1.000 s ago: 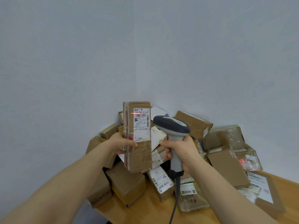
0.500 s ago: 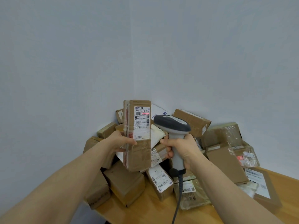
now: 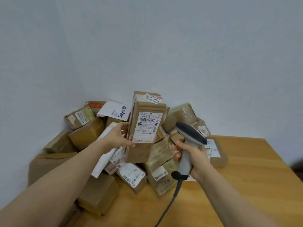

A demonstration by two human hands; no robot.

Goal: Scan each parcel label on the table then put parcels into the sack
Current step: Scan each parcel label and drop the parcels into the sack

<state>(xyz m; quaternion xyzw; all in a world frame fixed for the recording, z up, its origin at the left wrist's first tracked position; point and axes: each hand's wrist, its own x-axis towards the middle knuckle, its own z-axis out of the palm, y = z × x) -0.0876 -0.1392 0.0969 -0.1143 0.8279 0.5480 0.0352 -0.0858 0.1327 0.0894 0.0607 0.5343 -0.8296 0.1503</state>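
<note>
My left hand grips a tall brown cardboard parcel by its left edge and holds it upright above the pile. Its white shipping label with a barcode faces me. My right hand grips the handle of a grey barcode scanner, just right of the parcel; its dark head tilts off to the right. No red scan line shows on the label. A black cable hangs from the scanner's base. No sack is in view.
Several brown parcels and a white mailer are heaped in the wall corner on a wooden table. A flat labelled parcel lies behind my right hand. Grey walls rise close behind the pile.
The red scan line on the label is gone. The scanner has swung away to the right and tilted. The view has dropped toward the table, and the parcel sits lower over the pile.
</note>
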